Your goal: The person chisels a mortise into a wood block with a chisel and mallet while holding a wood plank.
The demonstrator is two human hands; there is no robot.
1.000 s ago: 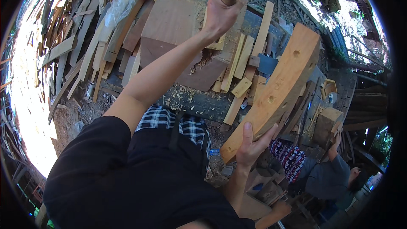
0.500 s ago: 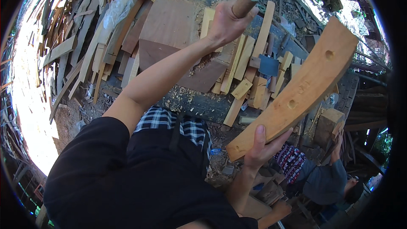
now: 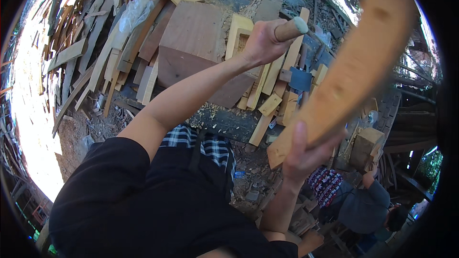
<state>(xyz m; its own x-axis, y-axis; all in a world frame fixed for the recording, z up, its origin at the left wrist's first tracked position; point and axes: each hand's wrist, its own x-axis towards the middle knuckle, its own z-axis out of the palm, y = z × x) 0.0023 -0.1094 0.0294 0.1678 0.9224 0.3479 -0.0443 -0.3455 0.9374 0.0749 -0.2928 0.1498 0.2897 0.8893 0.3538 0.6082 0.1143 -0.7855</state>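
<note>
- Outdoor wood yard, offcuts and planks [image 3: 267, 79] piled everywhere on the ground, one big brown board [image 3: 191, 43] in the middle.
- Left hand [image 3: 263, 43] wrapped around a round wooden handle [image 3: 290, 28], arm stretched out.
- Right hand [image 3: 301, 155] clamped on the low end of a long curved timber [image 3: 349, 67], blurry, slanting up right.
- Another person [image 3: 363, 205] crouches at lower right.

No labels, signs or screens in view. Only one bit of packaging: a crumpled clear plastic bag [image 3: 135, 12], lying on the stacked planks [image 3: 103, 62] at upper left, just left of the big brown board [image 3: 191, 38]. Whitish, glinting, no print to be made out.
</note>
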